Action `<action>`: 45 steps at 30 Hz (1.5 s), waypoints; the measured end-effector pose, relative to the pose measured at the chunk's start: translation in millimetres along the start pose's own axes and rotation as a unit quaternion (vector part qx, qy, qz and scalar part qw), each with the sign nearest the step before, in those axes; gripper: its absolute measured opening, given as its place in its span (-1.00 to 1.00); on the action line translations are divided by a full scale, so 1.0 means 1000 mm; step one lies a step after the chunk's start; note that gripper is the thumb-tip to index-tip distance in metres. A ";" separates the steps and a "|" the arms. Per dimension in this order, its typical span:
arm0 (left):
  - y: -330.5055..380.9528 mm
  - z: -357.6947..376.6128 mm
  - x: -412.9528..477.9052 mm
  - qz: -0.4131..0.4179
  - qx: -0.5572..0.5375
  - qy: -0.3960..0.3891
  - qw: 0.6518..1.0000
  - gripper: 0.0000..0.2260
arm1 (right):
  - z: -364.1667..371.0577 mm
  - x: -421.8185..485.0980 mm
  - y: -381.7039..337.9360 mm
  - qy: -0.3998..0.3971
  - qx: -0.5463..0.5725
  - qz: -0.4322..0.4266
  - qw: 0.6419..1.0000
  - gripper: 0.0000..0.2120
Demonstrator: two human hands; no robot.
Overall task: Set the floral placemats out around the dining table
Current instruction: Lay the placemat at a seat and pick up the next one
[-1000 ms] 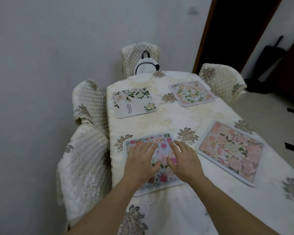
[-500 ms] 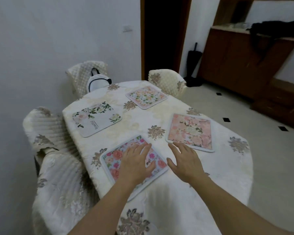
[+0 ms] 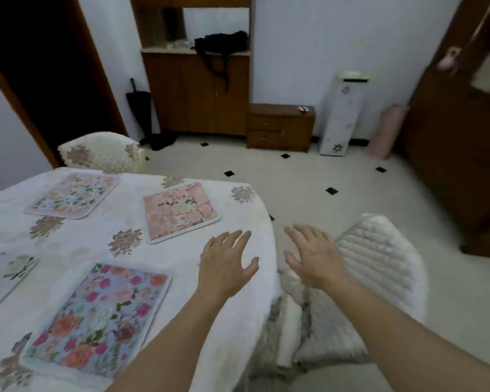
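Observation:
Four floral placemats lie flat on the dining table [image 3: 68, 250]. Nearest me is the blue one with red and pink flowers [image 3: 96, 321]. A pink one [image 3: 178, 212] lies beyond it and a pale lilac one [image 3: 74, 195] farther back. A white one with green leaves [image 3: 0, 274] is cut off at the left edge. My left hand [image 3: 227, 264] hovers open over bare tablecloth near the table's right edge, holding nothing. My right hand [image 3: 314, 257] is open past the edge, above a chair, also empty.
A white quilted chair [image 3: 379, 278] stands at the table's right end under my right hand. Another covered chair [image 3: 102, 151] sits at the far side. Beyond are tiled floor [image 3: 323, 207], a wooden cabinet [image 3: 198, 91], a low drawer unit [image 3: 280, 127] and a dark doorway [image 3: 40, 66].
Both hands have lifted off the blue placemat and moved right, toward the table's right end. My view has swung right, away from the wall and toward the room.

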State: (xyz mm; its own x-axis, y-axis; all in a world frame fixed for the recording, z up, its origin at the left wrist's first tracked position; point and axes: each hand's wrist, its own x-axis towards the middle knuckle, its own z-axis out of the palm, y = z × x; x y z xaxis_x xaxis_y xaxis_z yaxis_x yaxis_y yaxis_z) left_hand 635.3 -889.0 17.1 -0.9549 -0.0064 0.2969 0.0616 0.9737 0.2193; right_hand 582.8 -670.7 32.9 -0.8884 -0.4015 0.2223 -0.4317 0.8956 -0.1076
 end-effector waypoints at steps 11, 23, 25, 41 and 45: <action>0.210 0.053 0.038 0.239 -0.067 -0.034 0.968 -0.42 | -0.066 -0.147 0.187 0.033 -0.079 0.254 0.963 -0.48; 0.417 0.121 0.051 0.344 -0.082 -0.080 0.932 -0.44 | -0.069 -0.265 0.351 0.025 -0.065 0.357 0.932 -0.48; 0.452 0.137 0.060 0.345 -0.077 -0.078 0.932 -0.46 | -0.072 -0.273 0.387 0.024 -0.052 0.362 0.930 -0.46; 0.633 0.218 0.145 0.301 -0.027 -0.094 0.949 -0.43 | -0.090 -0.265 0.621 0.003 -0.046 0.318 0.947 -0.47; 0.649 0.236 0.175 0.286 -0.023 -0.096 0.953 -0.43 | -0.077 -0.242 0.649 -0.002 -0.024 0.308 0.951 -0.43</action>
State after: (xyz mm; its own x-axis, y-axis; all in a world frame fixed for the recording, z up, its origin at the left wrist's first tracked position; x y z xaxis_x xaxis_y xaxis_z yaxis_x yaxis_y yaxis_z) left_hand 439.5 -203.9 -7.7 -0.7969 0.5683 0.2048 0.5961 0.7947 0.1146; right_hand 529.3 22.5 -16.3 -0.9712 0.2009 0.1283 0.1777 0.9690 -0.1719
